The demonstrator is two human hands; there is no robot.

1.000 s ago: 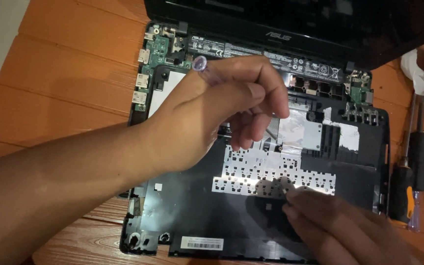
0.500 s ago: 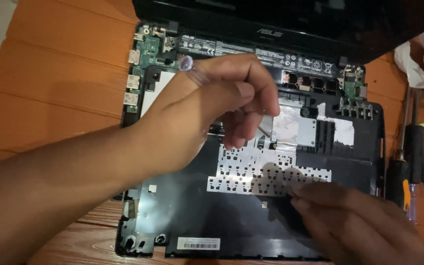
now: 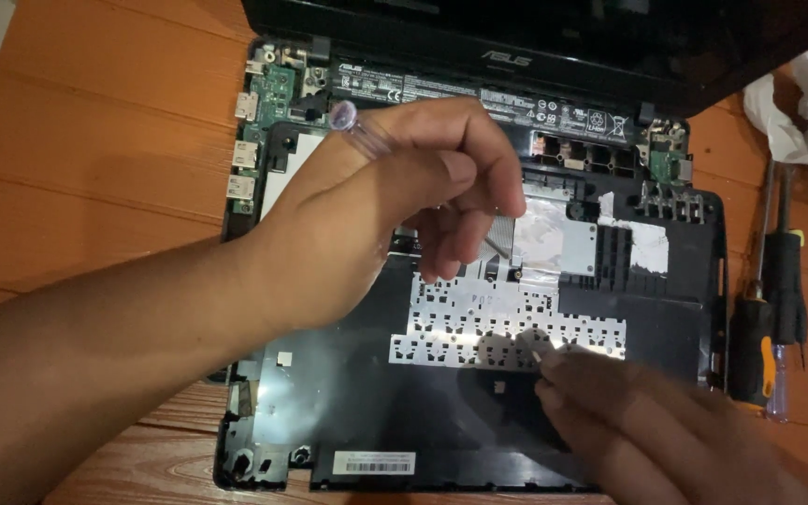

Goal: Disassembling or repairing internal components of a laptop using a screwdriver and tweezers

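Observation:
An opened black laptop (image 3: 348, 411) lies on an orange wooden table, its circuit board and battery bay exposed along the far edge. My left hand (image 3: 376, 215) hovers over the laptop's middle, fingers curled around a clear-handled tool (image 3: 346, 117) whose tip is hidden under the hand. My right hand (image 3: 656, 421) rests at the lower right, fingertips touching the perforated metal plate (image 3: 479, 327) on the black panel. Whether it pinches anything is unclear. Silver foil patches (image 3: 554, 238) sit just beyond the plate.
Two screwdrivers (image 3: 769, 309) with black and orange or yellow handles lie on the table right of the laptop. A crumpled white plastic bag (image 3: 801, 108) sits at the far right. The laptop's dark screen lid (image 3: 535, 28) stands open at the back.
My right hand's fingertips have crept slightly up onto the perforated plate. My left hand keeps its hold on the tool over the laptop, barely moving.

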